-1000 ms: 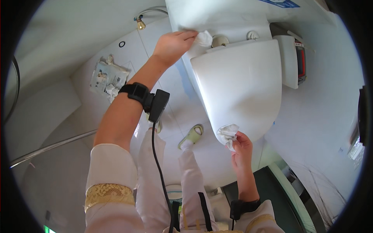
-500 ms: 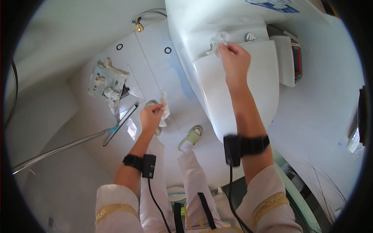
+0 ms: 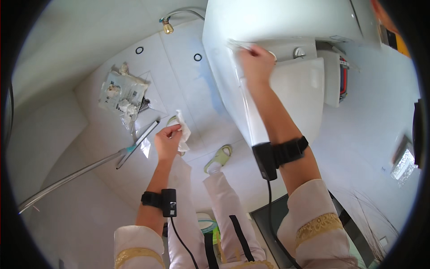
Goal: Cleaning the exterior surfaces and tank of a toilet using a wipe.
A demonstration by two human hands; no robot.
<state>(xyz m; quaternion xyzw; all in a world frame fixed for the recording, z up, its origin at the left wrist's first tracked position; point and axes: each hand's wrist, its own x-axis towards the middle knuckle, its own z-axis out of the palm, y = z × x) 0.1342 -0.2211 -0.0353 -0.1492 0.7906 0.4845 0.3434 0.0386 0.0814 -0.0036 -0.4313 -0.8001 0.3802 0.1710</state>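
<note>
My right hand point(image 3: 257, 65) is closed on a white tissue point(image 3: 239, 44), smeared by motion. It presses near the left edge of the white toilet point(image 3: 224, 27), where the tank meets the seat. Under my right wrist lies the toilet lid point(image 3: 298, 85), which is down. Lower left, my left hand point(image 3: 167, 142) pinches a second white tissue point(image 3: 183, 136) that hangs loosely from the fingertips above the floor. My left hand touches nothing else.
A floor squeegee point(image 3: 139, 143) leans in from the left with its long metal handle. Crumpled packaging with used tissues point(image 3: 123, 94) lies on the floor near a drain. Two black rings point(image 3: 197, 57) and a brass valve point(image 3: 167, 28) are farther off. Green slippers point(image 3: 219, 158) are on my feet.
My right hand has moved left with its tissue, from behind the lid to the toilet's left edge. My left hand has shifted slightly left and down, still holding its tissue.
</note>
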